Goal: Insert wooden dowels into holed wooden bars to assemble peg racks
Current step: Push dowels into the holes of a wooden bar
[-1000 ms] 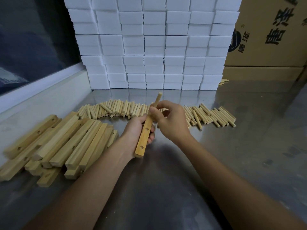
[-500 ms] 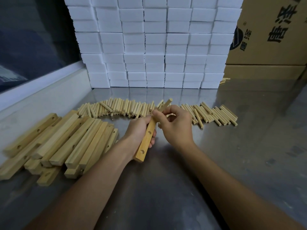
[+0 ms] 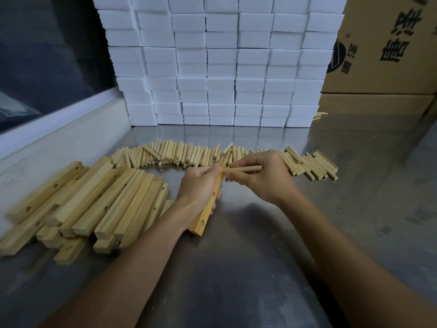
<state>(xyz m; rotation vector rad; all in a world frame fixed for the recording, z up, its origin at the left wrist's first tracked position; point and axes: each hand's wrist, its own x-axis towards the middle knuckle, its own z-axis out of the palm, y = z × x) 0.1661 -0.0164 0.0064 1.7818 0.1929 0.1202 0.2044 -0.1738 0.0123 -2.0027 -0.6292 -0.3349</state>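
So a holed wooden bar (image 3: 208,204) is gripped in the left hand (image 3: 201,185), fingers wrapped round its upper half, and it's held tilted, near end resting down on the steel counter (image 3: 248,256), far end pointing up and away. Two holes can be made out on the bar's side face, one just under the fingers and one close to the bottom end. A single dowel (image 3: 246,169) is pinched in the right hand (image 3: 262,178), thumb and fingertips closed on it, and it's laid roughly level, its left tip brought right up against the top of the bar where the left thumb sits. Whether the tip is actually seated in a hole can't be told, since the spot is covered by fingers.

Left of the bar, a heap of more holed bars (image 3: 94,204) is spread on the counter, lying side by side and partly stacked, most angled the same way. Beyond the bar, a long loose row of spare dowels (image 3: 179,155) is scattered across the counter, running out to the right behind the right hand as well.

Further back behind the bar, a tall wall of white foam blocks (image 3: 220,67) is stacked up. To the right of that, a brown cardboard box (image 3: 390,55) with dark printed characters is seen, and a couple of stray dowels lie at its foot.
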